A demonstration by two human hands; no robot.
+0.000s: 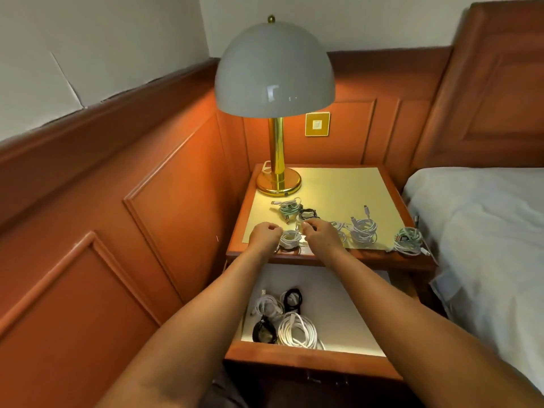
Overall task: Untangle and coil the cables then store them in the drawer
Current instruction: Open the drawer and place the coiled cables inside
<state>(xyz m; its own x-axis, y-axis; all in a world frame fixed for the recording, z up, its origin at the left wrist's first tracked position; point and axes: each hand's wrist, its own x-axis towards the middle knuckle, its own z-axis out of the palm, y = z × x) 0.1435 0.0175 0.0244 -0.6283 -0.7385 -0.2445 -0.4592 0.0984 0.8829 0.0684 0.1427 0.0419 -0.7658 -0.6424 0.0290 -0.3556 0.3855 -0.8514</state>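
Both hands work over the front left edge of the nightstand [379,257], where a small white cable [290,239] lies in a loose coil between them. The left hand [264,235] has its fingers curled in, seemingly pinching a strand, though the grasp itself is too small to make out; the right hand [321,235] is curled likewise, apparently holding the cable's free end above the coil. To coil well, I judge it best to keep the loops even, feeding slack with one hand while the other steadies the bundle, so nothing slips off the front edge. Further back, near the lamp [278,184], lies a tangle of green and black cables [297,210]; a white bundle [363,229] sits mid-right and a pale green bundle [408,239] at the front right corner. The open drawer [294,356] below already holds coiled cables [297,329].
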